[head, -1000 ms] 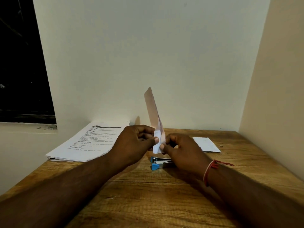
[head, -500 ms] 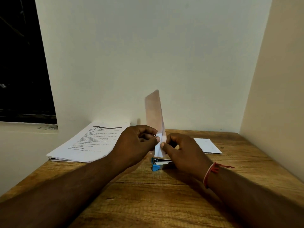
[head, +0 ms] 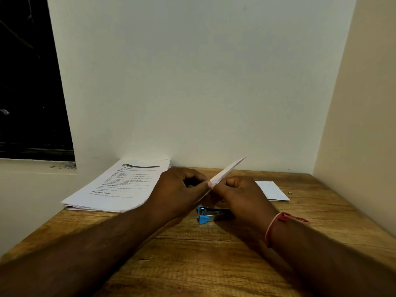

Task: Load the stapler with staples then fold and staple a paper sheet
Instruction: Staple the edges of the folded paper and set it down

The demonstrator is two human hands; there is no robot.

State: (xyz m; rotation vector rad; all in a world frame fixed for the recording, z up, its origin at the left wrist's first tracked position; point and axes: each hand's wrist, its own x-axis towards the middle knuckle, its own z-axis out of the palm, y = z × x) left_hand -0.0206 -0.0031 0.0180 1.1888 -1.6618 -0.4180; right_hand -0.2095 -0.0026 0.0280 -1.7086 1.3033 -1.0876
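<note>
Wooden bench [head: 192, 264] observed from the head view. Left hand [head: 177, 189] and right hand [head: 242, 196] meet above it, each with fingers [head: 206, 183] pinched on a folded paper [head: 227, 171]. Paper is held clear of the bench, tilted, its free end pointing up and to the right. Blue stapler [head: 209, 214] lies on the bench directly below the hands, partly hidden by the right hand. Printed stack [head: 120, 185] rests at the far left; a small white sheet [head: 272, 190] lies at the far right. Red thread [head: 276, 226] circles the right wrist.

A stack of printed pages [head: 116, 186] (text uppermost) overhangs the wooden table [head: 192, 264].
</note>
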